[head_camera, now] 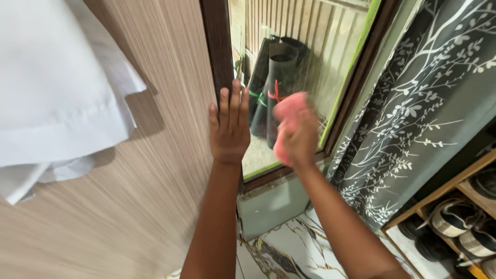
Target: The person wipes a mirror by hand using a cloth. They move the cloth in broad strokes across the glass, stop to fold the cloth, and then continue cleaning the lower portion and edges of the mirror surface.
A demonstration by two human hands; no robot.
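Note:
My right hand (299, 142) grips a pink cloth (289, 111) and presses it against the glass pane (305, 46) of a window low in its dark brown frame (219, 46). The hand and cloth are blurred. My left hand (229, 126) lies flat, fingers together and pointing up, on the frame's left post where it meets the wood-grain wall panel (155, 170). It holds nothing. Behind the glass stand dark rolled sheets (274, 72) tied with red and green string.
A grey curtain (418, 113) with a white branch pattern hangs right of the window. White fabric (57, 93) hangs at upper left. A wooden shoe rack (454, 217) holds several shoes at lower right. Marble-pattern floor (289, 248) lies below.

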